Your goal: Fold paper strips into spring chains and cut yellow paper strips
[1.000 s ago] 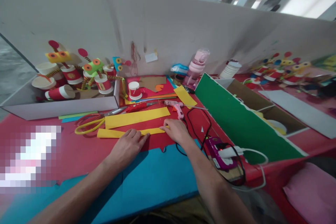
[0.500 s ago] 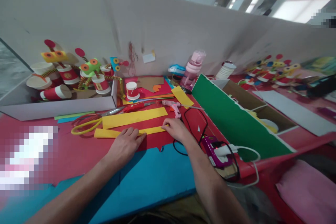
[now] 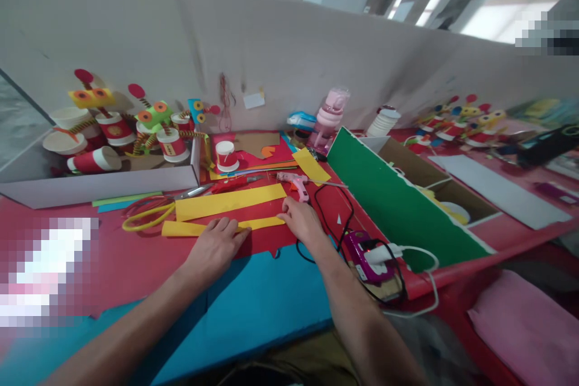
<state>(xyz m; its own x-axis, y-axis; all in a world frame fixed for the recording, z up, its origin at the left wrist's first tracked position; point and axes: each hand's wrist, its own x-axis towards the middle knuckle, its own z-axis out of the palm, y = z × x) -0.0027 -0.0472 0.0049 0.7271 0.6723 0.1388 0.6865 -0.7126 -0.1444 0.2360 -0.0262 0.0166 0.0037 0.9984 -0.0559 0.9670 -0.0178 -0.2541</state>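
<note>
Here, the nearer yellow strip (image 3: 263, 224) runs beneath the hands (image 3: 216, 247) (image 3: 299, 217), seemingly touching both.

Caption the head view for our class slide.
Left hand and right hand on the nearer yellow strip, pink glue gun beyond.

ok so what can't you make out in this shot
All in the head view:
Middle of the nearest yellow strip: covered by the left hand.
Whether the right hand pinches or only presses the strip's end: the hand itself hides the contact.
Marks on the rectangular gold label: too small.
Details of the far-right figures: blurred.
Full shape of the pink item: cut off by the right edge.
</note>
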